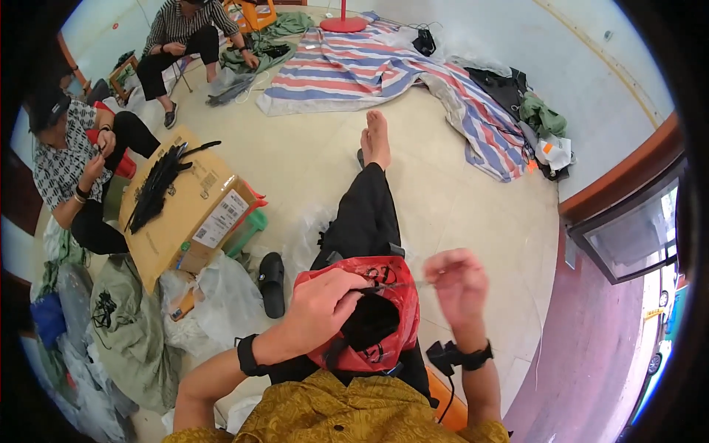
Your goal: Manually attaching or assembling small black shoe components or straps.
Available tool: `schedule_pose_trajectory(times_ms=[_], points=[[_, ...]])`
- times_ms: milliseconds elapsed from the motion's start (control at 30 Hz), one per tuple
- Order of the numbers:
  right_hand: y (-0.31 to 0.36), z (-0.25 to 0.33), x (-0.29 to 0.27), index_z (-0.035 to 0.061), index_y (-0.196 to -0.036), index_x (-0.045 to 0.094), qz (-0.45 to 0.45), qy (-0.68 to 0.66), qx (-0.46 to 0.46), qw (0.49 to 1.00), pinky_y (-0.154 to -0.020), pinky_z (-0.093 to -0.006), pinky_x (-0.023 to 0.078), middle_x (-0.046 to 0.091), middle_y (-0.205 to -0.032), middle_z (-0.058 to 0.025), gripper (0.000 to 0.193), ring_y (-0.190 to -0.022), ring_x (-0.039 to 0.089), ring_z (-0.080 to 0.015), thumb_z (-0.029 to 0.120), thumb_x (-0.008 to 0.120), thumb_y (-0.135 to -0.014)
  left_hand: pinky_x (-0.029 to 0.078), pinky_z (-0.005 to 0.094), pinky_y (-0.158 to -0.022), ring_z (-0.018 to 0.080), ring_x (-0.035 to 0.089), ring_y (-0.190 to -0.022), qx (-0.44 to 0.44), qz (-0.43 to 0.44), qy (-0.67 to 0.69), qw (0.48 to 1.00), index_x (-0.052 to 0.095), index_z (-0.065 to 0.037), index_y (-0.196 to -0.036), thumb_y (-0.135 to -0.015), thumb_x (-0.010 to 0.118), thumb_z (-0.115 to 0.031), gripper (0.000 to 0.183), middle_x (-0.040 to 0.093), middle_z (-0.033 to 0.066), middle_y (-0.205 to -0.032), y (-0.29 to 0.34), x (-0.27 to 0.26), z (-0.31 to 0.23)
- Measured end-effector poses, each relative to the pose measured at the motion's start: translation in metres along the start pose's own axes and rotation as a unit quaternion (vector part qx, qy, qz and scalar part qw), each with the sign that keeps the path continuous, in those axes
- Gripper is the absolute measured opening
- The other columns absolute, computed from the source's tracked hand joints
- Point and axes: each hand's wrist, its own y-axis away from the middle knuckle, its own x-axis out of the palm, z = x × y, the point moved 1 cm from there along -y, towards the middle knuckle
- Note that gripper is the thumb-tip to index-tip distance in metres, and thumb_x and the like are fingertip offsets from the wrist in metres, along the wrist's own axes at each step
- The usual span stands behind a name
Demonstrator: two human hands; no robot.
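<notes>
A red plastic bag [408,325] with dark print lies across my lap, its mouth showing a heap of black material [371,323] whose kind I cannot make out. My left hand [325,304] is closed over the bag's left side, thumb and fingers pinching a thin, dark strip [399,284]. That strip runs rightward above the bag toward my right hand [456,280]. The right fingers are curled into a pinch at its far end, slightly blurred and apart from the bag. Black bands circle both my wrists.
To the left stands a cardboard box [192,192] with black strips [166,177] on top. A black slipper [272,284] and clear plastic bags [229,295] lie nearby. Two people sit working at the far left. A striped tarp [347,70] spreads ahead; an open window [628,229] is right.
</notes>
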Motion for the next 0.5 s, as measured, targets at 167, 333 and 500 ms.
schedule_pose_trajectory(times_ms=[167, 333, 500], points=[[-0.006, 0.034, 0.018, -0.0031, -0.089, 0.060, 0.083, 0.306, 0.030, 0.948, -0.065, -0.0253, 0.045, 0.062, -0.084, -0.0136, 0.023, -0.076, 0.059, -0.0175, 0.009, 0.060, -0.070, 0.048, 0.0293, -0.059, 0.0254, 0.059, -0.069, 0.080, 0.005, -0.027, 0.996, 0.057, -0.002, -0.082, -0.066, 0.060, 0.008, 0.019, 0.058, 0.0124, -0.078, 0.003, -0.004, -0.004], [0.000, -0.002, 0.055, -0.0034, -0.094, 0.061, 0.107, 0.335, 0.198, 0.915, -0.064, -0.0204, 0.043, 0.061, -0.083, -0.0068, 0.028, -0.073, 0.056, -0.0084, -0.001, 0.064, -0.067, 0.049, 0.0290, -0.059, 0.0242, 0.059, -0.071, 0.102, -0.010, -0.003, 0.995, 0.056, -0.002, -0.083, -0.068, 0.060, 0.008, 0.019, 0.059, 0.0118, -0.081, -0.003, -0.002, -0.016], [0.007, -0.017, 0.055, -0.0007, -0.090, 0.062, 0.042, 0.300, 0.202, 0.931, -0.059, -0.0202, 0.043, 0.061, -0.078, -0.0019, 0.022, -0.067, 0.055, -0.0072, 0.000, 0.063, -0.068, 0.048, 0.0283, -0.058, 0.0248, 0.061, -0.069, -0.148, -0.086, 0.188, 0.967, 0.057, 0.000, -0.089, -0.073, 0.056, 0.007, 0.018, 0.059, 0.0115, -0.079, -0.003, 0.002, -0.020]])
